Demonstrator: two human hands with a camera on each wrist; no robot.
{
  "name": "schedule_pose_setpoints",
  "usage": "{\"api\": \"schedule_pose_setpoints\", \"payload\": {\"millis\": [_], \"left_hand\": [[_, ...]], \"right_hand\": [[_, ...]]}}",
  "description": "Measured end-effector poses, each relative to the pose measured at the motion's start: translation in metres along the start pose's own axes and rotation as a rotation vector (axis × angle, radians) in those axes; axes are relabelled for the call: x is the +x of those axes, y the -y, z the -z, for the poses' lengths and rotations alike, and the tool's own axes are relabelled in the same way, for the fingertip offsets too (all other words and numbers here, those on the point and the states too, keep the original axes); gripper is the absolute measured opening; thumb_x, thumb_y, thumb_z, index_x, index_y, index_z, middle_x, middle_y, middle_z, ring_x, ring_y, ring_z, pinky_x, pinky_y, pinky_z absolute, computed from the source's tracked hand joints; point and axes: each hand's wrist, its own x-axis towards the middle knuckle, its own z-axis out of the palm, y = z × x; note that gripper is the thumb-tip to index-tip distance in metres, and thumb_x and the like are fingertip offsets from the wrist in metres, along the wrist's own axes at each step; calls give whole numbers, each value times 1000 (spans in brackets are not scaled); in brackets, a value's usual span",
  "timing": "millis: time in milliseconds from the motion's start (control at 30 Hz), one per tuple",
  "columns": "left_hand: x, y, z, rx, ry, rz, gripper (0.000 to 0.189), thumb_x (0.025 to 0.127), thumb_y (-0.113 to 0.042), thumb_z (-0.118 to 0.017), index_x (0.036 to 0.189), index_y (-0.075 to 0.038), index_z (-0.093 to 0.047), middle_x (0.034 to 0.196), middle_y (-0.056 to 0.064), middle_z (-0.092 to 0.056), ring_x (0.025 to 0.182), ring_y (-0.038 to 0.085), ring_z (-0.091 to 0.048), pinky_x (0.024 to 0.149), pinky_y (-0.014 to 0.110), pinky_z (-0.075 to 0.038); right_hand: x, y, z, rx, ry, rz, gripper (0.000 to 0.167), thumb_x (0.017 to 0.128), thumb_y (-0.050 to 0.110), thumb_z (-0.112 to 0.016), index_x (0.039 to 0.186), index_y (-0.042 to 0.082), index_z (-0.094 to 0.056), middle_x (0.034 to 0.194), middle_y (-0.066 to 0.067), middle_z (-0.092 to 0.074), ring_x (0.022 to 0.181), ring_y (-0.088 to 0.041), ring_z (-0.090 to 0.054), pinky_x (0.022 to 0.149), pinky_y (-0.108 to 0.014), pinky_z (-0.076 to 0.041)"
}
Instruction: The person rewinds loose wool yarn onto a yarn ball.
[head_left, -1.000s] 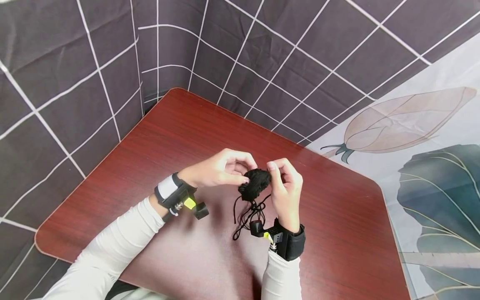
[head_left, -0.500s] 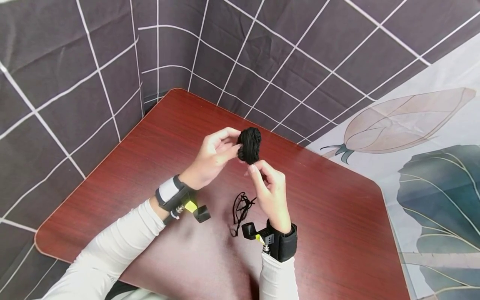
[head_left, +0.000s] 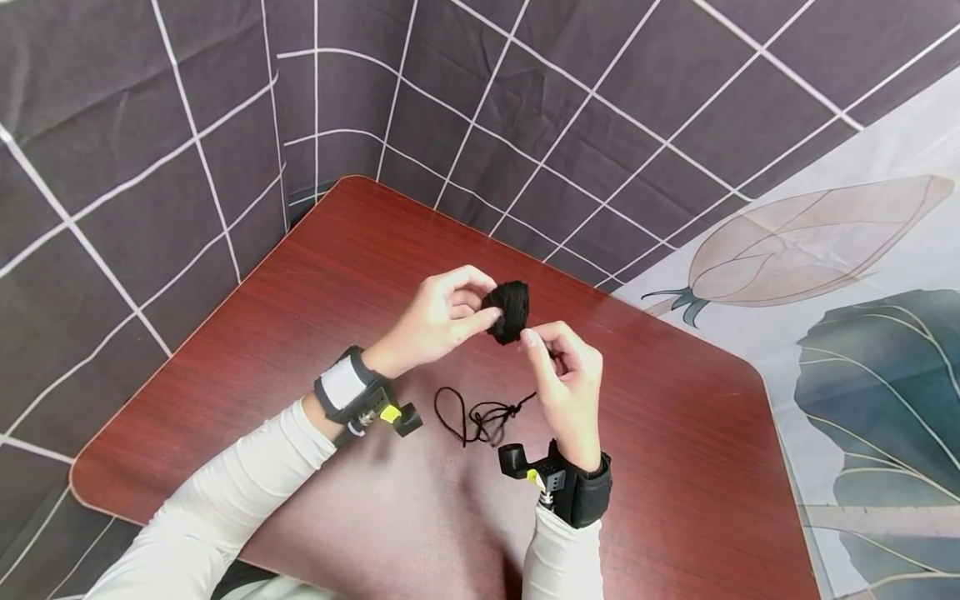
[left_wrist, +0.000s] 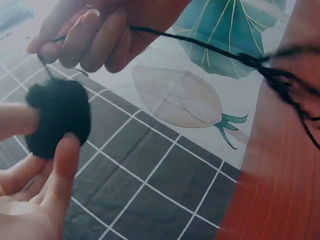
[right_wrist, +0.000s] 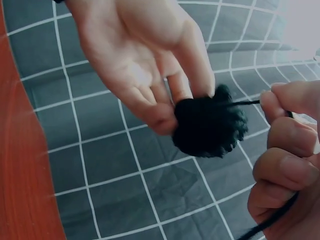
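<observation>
My left hand (head_left: 442, 317) grips a small ball of black yarn (head_left: 512, 312) between thumb and fingers, held up over the table. Close on its right, my right hand (head_left: 566, 367) pinches the yarn strand (right_wrist: 246, 103) between thumb and forefinger. A short taut length runs from those fingertips to the ball in the right wrist view. The strand passes on through the curled fingers of the right hand and out the other side, as the left wrist view shows. From there it leads to a loose, looped tangle of yarn (head_left: 487, 417) below the hands.
Under the hands is a reddish-brown wooden table (head_left: 360, 250) with rounded corners. A dark cloth with white grid lines (head_left: 480, 100) hangs behind and to the left. At the right hangs a white cloth with a leaf print (head_left: 885, 400). Each wrist wears a strapped camera (head_left: 573, 483).
The ball rose away from me and turned in the left hand, then came partway back down. The right hand circled left and back right with the strand. The loose tangle shifted and spread.
</observation>
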Motion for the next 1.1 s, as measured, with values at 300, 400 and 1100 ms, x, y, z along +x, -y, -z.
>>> {"api": "schedule_pose_setpoints", "payload": {"millis": [300,400,1100], "left_hand": [[-3,0,-1,-116,323,49,20,86,1,-68,104,0,-61,100,9,-61,81,24,-64,73,36,-55],[-3,0,1,-164,407,46,20,86,2,-66,105,1,-60,101,11,-61,82,26,-64,75,37,-55],[-2,-7,-2,-402,-45,-75,26,90,11,-55,115,11,-53,109,18,-59,98,27,-60,79,32,-52]], "right_hand": [[0,-2,8,-24,-120,-9,11,90,1,-65,79,3,-65,59,0,-42,51,-8,-33,48,-22,-25],[0,-4,10,-1,-155,-22,11,90,1,-64,79,0,-65,60,-1,-44,52,-9,-34,49,-22,-26],[-3,-16,-16,43,120,-91,17,97,4,-53,84,4,-64,56,0,-40,45,-11,-34,41,-25,-27]]}}
